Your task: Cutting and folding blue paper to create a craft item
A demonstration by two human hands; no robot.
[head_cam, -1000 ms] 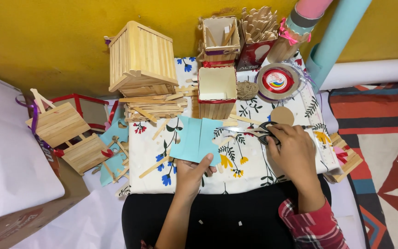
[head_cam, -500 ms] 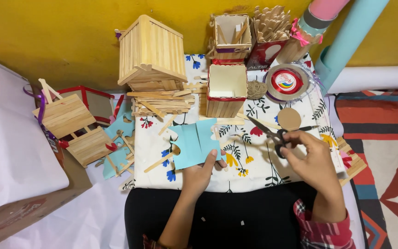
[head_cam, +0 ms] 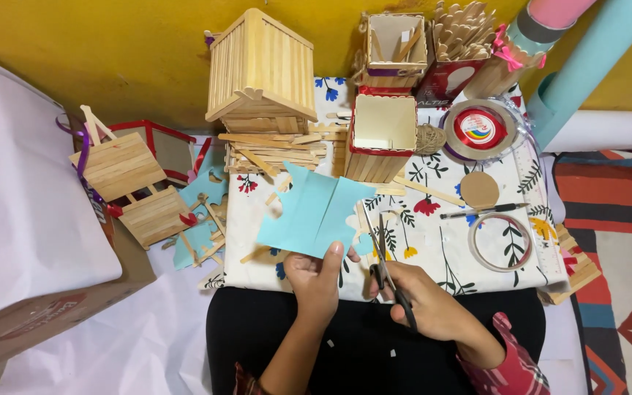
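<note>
My left hand [head_cam: 317,280] pinches the near edge of a folded light blue paper sheet [head_cam: 309,212], held up over the floral cloth [head_cam: 433,219] on my lap. My right hand [head_cam: 433,303] grips black-handled scissors [head_cam: 383,252]; the blades are slightly apart and point away from me, just right of the paper's edge, close to it. Whether the blades touch the paper I cannot tell.
A wooden stick house [head_cam: 261,73] and stick boxes [head_cam: 380,139] stand at the back. A tape ring [head_cam: 501,242], pen [head_cam: 484,211], round card disc [head_cam: 480,189] and ribbon spool [head_cam: 480,129] lie at right. Stick easels [head_cam: 129,183] and blue scraps [head_cam: 202,190] lie left. A cardboard box [head_cam: 45,307] is at far left.
My right hand has lifted the scissors from the cloth at right and brought them left to the paper's edge. My left hand has kept hold of the blue paper and raised it slightly.
</note>
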